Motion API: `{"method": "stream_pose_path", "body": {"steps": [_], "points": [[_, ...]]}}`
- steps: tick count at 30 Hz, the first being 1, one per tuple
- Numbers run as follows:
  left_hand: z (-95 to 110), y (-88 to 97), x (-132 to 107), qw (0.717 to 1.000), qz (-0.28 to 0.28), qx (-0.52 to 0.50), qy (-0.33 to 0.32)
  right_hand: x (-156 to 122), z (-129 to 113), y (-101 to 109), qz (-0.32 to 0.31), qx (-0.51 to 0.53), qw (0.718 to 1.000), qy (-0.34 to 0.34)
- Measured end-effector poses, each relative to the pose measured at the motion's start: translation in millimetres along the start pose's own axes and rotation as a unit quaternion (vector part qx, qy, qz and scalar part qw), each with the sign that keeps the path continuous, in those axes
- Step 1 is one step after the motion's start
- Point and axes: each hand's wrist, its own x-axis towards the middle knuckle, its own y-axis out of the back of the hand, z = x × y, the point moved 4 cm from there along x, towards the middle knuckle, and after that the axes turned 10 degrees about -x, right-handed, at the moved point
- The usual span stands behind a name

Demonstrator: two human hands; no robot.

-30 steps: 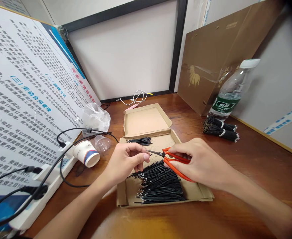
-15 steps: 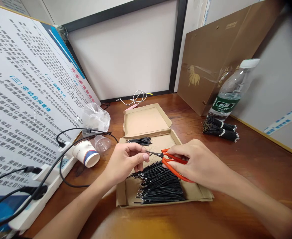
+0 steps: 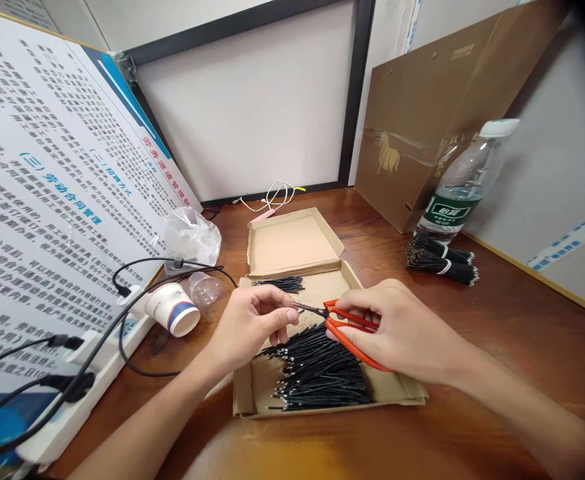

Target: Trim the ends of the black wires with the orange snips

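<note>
My right hand (image 3: 395,330) is wrapped round the red handles of a pair of scissors (image 3: 355,333). Their narrow dark blades point left and reach the fingertips of my left hand (image 3: 255,323). Thumb and forefinger of that hand are pinched on a thin black wire, mostly hidden by the fingers. Below both hands, a large heap of short black wires (image 3: 322,373) with pale ends lies in an open cardboard box (image 3: 260,393). A smaller group of black wires (image 3: 285,285) lies at the box's far side, near the fold of the lid.
To the left are a tipped paper cup (image 3: 172,309), a clear plastic cup (image 3: 205,290), a plastic bag (image 3: 192,237) and a power strip (image 3: 97,380) with black cables. Tied wire bundles (image 3: 442,260) lie beside a water bottle (image 3: 460,193) at right, before a brown box (image 3: 412,133).
My right hand and the scissors have shifted very slightly to the right. My left hand stays in place, still pinched at the blade tips.
</note>
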Motion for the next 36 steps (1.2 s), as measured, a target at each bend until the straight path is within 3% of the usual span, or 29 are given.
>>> {"method": "stream_pose_path", "body": {"steps": [23,36], "points": [[-1.2,0.3,0.9,1.0,-0.005,-0.018,-0.011,-0.1,1.5,1.1,0.013,-0.023,0.999,0.022],[1.4,-1.1,1.6,0.999,-0.013,-0.032,-0.003,0.7,2.1,0.7,0.013,-0.017,1.0,-0.003]]}}
